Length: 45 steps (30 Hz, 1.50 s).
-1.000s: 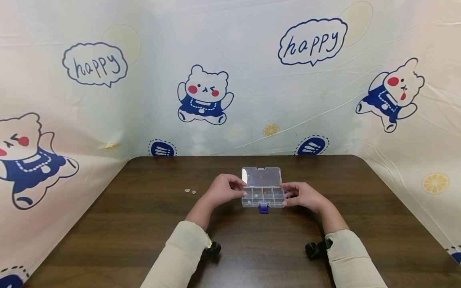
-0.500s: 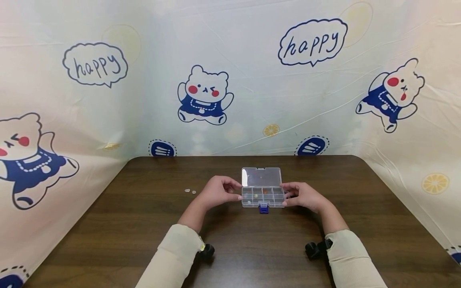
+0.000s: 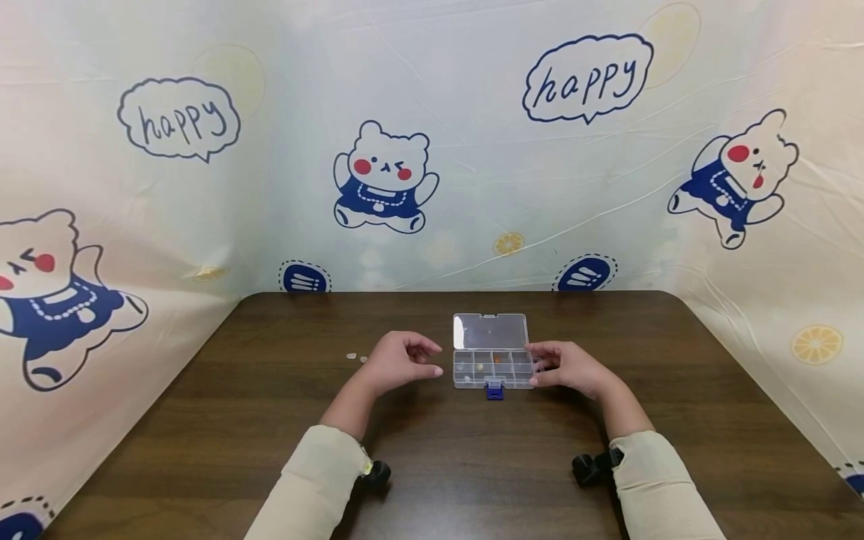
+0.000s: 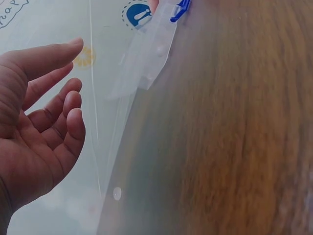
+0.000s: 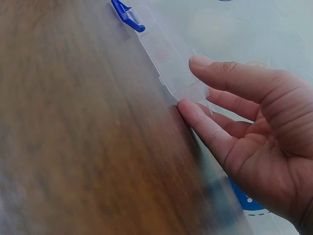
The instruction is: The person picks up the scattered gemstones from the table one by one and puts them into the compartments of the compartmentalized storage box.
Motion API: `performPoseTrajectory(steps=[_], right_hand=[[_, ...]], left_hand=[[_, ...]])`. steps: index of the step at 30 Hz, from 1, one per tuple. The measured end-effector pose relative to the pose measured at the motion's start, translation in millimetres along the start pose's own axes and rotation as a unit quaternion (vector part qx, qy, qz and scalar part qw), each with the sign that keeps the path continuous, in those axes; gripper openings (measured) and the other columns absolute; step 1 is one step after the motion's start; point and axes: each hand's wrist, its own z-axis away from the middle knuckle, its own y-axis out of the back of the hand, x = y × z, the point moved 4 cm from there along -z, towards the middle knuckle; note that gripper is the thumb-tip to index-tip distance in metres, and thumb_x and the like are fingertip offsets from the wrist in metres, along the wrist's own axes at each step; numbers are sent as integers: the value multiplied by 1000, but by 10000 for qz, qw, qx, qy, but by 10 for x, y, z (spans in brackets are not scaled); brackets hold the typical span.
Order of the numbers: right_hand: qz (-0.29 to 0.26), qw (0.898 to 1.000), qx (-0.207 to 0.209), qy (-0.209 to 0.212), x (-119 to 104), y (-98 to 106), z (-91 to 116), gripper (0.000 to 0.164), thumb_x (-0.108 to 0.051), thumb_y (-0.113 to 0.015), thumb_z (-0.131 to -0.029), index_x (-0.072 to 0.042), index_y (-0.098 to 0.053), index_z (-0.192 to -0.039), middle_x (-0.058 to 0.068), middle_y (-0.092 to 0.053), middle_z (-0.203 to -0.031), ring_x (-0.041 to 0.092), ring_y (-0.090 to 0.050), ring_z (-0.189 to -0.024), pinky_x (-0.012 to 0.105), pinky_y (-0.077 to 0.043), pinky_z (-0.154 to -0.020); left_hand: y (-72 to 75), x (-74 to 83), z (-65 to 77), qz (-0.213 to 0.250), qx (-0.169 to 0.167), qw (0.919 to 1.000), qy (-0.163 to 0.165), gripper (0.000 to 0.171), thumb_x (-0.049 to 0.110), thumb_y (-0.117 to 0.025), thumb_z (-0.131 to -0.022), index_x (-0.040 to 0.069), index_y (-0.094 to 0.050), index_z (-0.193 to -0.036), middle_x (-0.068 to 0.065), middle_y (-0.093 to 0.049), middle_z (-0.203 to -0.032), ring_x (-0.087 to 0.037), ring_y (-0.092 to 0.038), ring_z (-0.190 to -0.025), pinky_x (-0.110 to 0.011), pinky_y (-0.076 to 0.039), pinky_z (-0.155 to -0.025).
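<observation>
A clear plastic compartment box (image 3: 494,381) stands on the table with its lid (image 3: 491,332) raised at the back and a blue latch (image 3: 495,392) hanging at the front. Small pieces lie in some compartments, among them a yellowish bead (image 3: 480,367) and an orange one (image 3: 497,358). My right hand (image 3: 572,369) holds the box's right end, thumb at the front corner and index finger at the back. Left of the box, my left hand (image 3: 398,364) hovers with loosely curved fingers and nothing between them; a gap shows between its fingertips and the box.
Two tiny pale pieces lie left of my left hand: one clear piece (image 3: 351,356), the other (image 3: 363,359) partly beside the knuckles. A patterned cloth (image 3: 432,150) hangs behind the brown table (image 3: 432,465). Black cameras (image 3: 378,477) sit at both wrists.
My left hand has let go of the box's left end and drawn away to the left, its thumb and fingers now apart. The right hand and the box have stayed in place.
</observation>
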Motion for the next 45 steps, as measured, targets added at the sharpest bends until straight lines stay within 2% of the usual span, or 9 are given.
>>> performPoseTrajectory(steps=[6, 16, 20, 28, 45], right_hand=[[1, 10000, 11, -51, 2, -5, 3, 69, -9, -80, -80, 7, -47, -139, 25, -56, -128, 28, -59, -102, 27, -52, -80], [7, 10000, -3, -36, -5, -11, 6, 70, -11, -81, -79, 6, -48, -138, 23, -58, -125, 26, -59, -99, 27, -53, -79], [-42, 9999, 42, -102, 6, -7, 2, 70, -10, -82, -79, 5, -49, -138, 22, -59, -125, 26, -59, -100, 27, -53, -79], [-23, 10000, 53, -54, 19, -3, 1, 70, -10, -82, -79, 5, -49, -138, 22, -58, -125, 27, -59, -100, 28, -53, -79], [-6, 9999, 85, -87, 16, 0, -2, 68, -9, -81, -79, 4, -49, -138, 23, -57, -128, 27, -59, -100, 27, -53, -79]], left_hand=[[46, -30, 42, -44, 14, 10000, 64, 30, 18, -85, -76, 9, -75, -103, -13, -66, -95, -20, -55, -82, -32, -49, -73], [137, -154, 114, 16, 101, 9999, -31, 32, 19, -86, -76, 8, -75, -103, -13, -67, -96, -20, -56, -83, -33, -49, -74], [178, -192, 137, 8, 123, 9999, 58, 30, 19, -85, -76, 10, -75, -103, -13, -67, -95, -20, -56, -83, -32, -49, -72], [244, -276, 176, 2, 197, 9995, 259, 33, 19, -85, -76, 7, -74, -105, -13, -67, -95, -20, -56, -82, -32, -49, -72], [497, -441, 237, 451, 491, 9959, 612, 35, 17, -83, -78, 4, -72, -109, -11, -66, -98, -24, -57, -89, -33, -51, -73]])
